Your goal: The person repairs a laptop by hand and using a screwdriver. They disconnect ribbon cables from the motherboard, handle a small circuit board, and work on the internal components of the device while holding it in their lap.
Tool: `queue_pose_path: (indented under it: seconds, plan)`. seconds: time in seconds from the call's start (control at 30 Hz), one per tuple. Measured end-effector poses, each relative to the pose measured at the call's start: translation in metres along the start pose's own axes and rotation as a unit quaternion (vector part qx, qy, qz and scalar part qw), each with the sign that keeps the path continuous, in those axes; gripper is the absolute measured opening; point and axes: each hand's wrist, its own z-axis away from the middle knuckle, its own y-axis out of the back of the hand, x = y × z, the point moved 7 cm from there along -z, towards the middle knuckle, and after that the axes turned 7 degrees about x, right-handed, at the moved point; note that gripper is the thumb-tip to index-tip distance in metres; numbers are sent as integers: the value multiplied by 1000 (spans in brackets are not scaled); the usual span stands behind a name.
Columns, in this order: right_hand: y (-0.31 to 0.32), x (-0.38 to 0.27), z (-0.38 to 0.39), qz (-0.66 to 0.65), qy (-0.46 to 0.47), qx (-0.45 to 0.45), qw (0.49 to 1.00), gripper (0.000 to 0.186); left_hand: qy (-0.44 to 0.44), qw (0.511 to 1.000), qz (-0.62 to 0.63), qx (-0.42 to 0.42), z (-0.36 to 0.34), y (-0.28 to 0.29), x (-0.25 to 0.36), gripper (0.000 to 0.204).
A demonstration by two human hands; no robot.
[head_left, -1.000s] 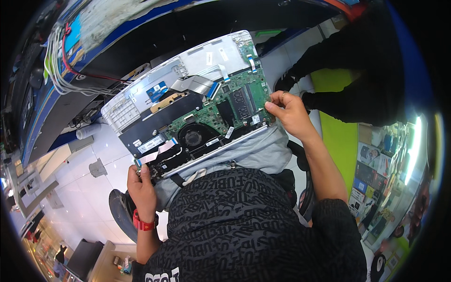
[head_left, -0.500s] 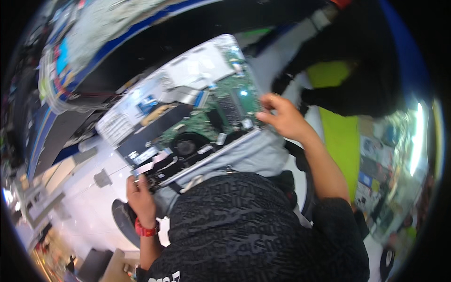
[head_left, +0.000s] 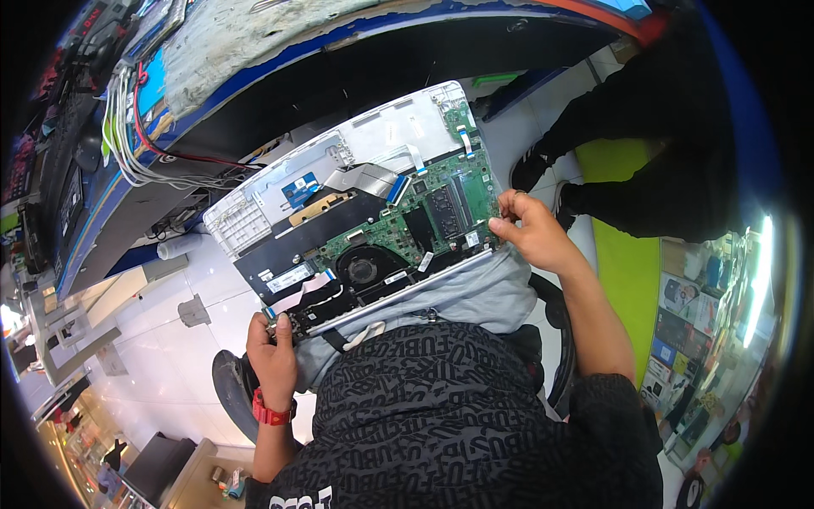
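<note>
An opened laptop base (head_left: 322,222) lies tilted across my lap, its inside facing up. It has a silver frame, a green circuit board (head_left: 424,208), a round black fan (head_left: 362,270), and a grey ribbon cable (head_left: 370,180) with a blue end. The battery bay by the far edge shows bare silver. My left hand (head_left: 273,352) pinches the near left corner between thumb and fingers. At the right edge, my right hand (head_left: 536,229) grips the side beside the circuit board, thumb on top. Its fingers under the edge are hidden.
Beyond the laptop base stands a workbench (head_left: 280,47) with a worn top and a bundle of cables (head_left: 127,144) hanging off it. A person in dark trousers (head_left: 610,110) stands at the far right, near a lime-green strip (head_left: 623,254). A glass display case (head_left: 704,322) is at the right.
The view has steadied and shifted, so the laptop base appears slightly lower and farther right. Both hands stay on its edges.
</note>
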Motion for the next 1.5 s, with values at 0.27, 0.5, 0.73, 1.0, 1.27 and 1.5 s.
queue_pose_path:
  seconds: [0.27, 0.5, 0.73, 1.0, 1.27, 1.5]
  plan:
    - [-3, 6, -4, -65, 5, 19, 998, 20, 34, 998, 40, 23, 1, 3, -5, 22]
    - [-6, 11, -11, -142, -14, -20, 990, 20, 40, 998, 29, 28, 0, 4, -4, 25]
    - [-9, 7, -10, -157, 13, -21, 987, 23, 43, 999, 19, 24, -1, 4, -6, 31]
    - [-7, 8, -10, -157, 12, -35, 987, 17, 29, 999, 1, 16, 0, 4, 6, 29]
    - [-7, 7, -10, -139, 12, -27, 990, 18, 61, 996, 63, 27, 1, 4, -7, 29]
    - [-8, 4, -8, -145, 2, -28, 989, 19, 79, 992, 94, 26, 3, 7, -25, 41]
